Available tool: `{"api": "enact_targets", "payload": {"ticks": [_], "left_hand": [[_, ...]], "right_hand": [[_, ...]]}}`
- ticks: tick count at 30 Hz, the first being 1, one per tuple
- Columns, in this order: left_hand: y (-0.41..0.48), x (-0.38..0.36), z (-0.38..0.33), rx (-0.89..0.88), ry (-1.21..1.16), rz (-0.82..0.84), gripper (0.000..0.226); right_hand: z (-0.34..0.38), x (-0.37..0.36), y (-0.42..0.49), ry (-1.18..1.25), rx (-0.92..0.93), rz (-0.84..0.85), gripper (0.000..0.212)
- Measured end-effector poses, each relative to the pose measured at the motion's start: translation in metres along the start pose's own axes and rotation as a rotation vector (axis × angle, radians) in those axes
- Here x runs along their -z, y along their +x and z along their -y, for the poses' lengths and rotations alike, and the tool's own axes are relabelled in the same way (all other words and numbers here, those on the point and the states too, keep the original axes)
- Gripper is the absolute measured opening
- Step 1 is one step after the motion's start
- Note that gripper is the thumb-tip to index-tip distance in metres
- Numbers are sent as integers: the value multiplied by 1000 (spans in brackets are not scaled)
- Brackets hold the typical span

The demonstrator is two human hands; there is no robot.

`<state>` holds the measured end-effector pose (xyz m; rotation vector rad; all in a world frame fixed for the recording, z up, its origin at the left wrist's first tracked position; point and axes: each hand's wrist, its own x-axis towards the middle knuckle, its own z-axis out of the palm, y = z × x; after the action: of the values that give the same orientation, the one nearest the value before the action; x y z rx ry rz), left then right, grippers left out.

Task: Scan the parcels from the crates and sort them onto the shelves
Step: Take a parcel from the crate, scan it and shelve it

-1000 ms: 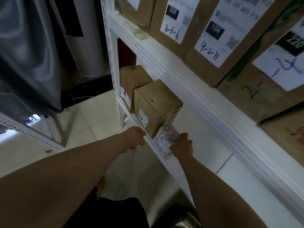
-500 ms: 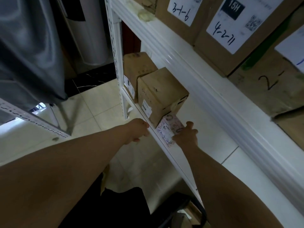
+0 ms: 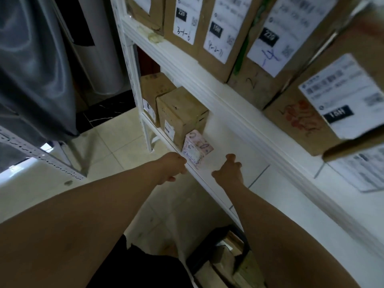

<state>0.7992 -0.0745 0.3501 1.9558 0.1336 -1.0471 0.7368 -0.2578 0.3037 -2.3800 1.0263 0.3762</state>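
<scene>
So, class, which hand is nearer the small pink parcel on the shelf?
Left. The left hand is at the shelf edge beside the parcel's front corner; the right hand hovers further right, clearly apart.

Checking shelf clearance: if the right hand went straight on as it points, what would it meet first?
Probably the small pinkish parcel, ahead of the right hand beside the brown box; depth is unclear.

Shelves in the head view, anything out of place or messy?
A crumpled scrap, perhaps tape, lies loose at the upper shelf's left end. The small labelled parcel sits right at the lower shelf's front lip.
</scene>
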Motion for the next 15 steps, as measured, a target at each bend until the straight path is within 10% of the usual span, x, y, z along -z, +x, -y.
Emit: {"api": "enact_targets", "payload": {"ticks": [15], "left_hand": [[-124, -71, 153, -121, 458, 198, 11]], "right_hand": [[-279, -30, -266, 95, -474, 1, 21]]}}
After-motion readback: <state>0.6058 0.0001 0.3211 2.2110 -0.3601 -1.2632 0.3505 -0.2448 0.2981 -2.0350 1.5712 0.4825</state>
